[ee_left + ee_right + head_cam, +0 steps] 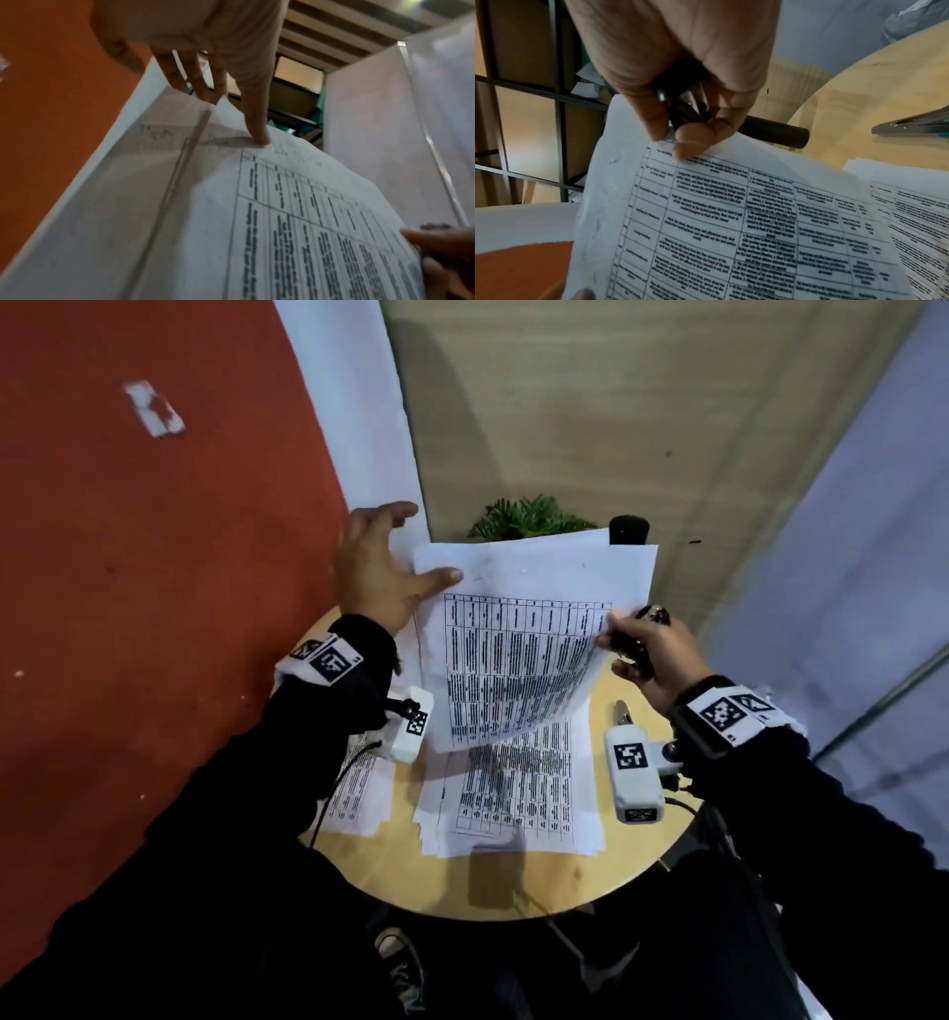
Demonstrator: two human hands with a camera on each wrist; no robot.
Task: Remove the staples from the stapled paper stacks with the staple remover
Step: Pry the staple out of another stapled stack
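Note:
A stapled paper stack (518, 654) printed with tables is held up above the round wooden table (513, 886). My left hand (405, 557) pinches its top left corner, thumb on the front sheet (260, 140) and fingers behind. My right hand (613, 634) grips the black and metal staple remover (649, 616) in its palm and pinches the stack's right edge between thumb and forefinger (677, 142). The remover (687, 105) sits just above that edge. I cannot make out a staple.
Two more paper stacks lie on the table, one in the middle (518, 793) and one at the left (354, 788). A stapler (623, 711) lies at the right. A black cylinder (629, 528) and a green plant (529, 518) stand behind. A red wall is on the left.

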